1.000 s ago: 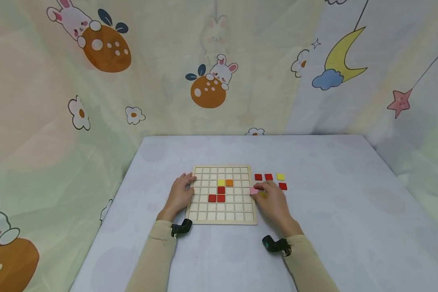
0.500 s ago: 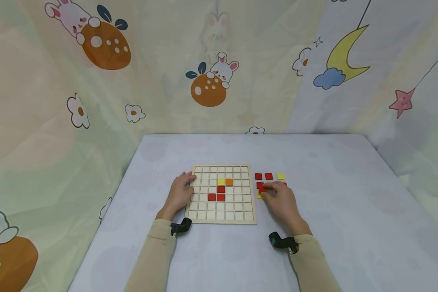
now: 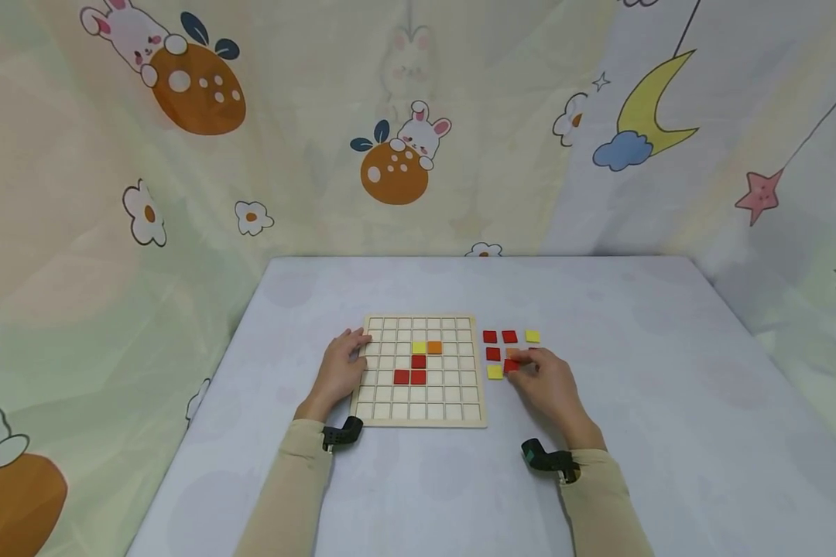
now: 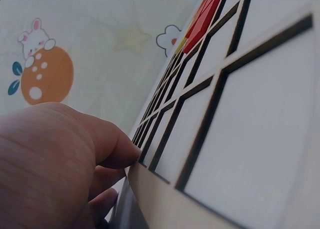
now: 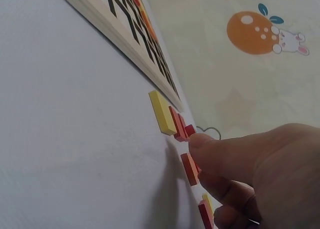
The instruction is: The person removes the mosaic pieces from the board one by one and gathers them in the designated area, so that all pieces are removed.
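In the head view, my right hand (image 3: 546, 387) pinches a small red square tile (image 3: 512, 365) between thumb and fingertips, over the loose tiles right of the board. Close to it lie an orange tile (image 3: 512, 353), a red tile (image 3: 493, 353) and a yellow tile (image 3: 495, 372). My left hand (image 3: 337, 367) rests against the left edge of a square wooden grid board (image 3: 418, 423). Its thumb and fingertips touch the rim, as the left wrist view shows at the board edge (image 4: 160, 191). In the right wrist view, my right hand (image 5: 250, 164) partly hides the tiles.
Two red tiles and a yellow tile (image 3: 532, 336) form the back row; another red one is mostly hidden by my right hand. On the board sit a yellow tile (image 3: 419, 347), an orange tile (image 3: 435, 347) and several red ones. A printed curtain (image 3: 306, 155) hangs behind the table.
My right hand has moved right, from the board's right edge to over the loose tiles, pinching a tile. The orange loose tile has come into view. My left hand stays at the board's left edge.
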The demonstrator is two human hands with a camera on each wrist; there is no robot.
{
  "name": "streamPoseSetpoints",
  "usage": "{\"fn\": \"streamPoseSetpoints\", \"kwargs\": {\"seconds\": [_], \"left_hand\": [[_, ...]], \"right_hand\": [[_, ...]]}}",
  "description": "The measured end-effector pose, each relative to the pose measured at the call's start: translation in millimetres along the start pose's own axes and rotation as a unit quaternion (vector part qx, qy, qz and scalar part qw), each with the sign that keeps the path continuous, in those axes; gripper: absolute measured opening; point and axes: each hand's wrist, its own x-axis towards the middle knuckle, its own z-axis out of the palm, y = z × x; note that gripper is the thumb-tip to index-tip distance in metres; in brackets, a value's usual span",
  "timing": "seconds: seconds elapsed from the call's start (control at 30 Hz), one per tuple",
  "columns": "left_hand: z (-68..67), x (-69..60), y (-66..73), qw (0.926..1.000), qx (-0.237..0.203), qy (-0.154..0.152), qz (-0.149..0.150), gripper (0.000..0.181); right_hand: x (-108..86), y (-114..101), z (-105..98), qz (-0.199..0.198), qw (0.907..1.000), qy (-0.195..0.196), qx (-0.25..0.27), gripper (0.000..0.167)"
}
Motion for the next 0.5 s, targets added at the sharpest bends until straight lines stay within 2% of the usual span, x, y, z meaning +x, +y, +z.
{"fn": "streamPoseSetpoints", "kwargs": {"seconds": [0.5], "left_hand": [[0.8, 0.2, -0.2, 1.0000, -0.002, 0.004, 0.003, 0.041]], "right_hand": [[-0.6, 5.4, -5.6, 0.026, 0.9992, -0.024, -0.017, 0.032]]}}
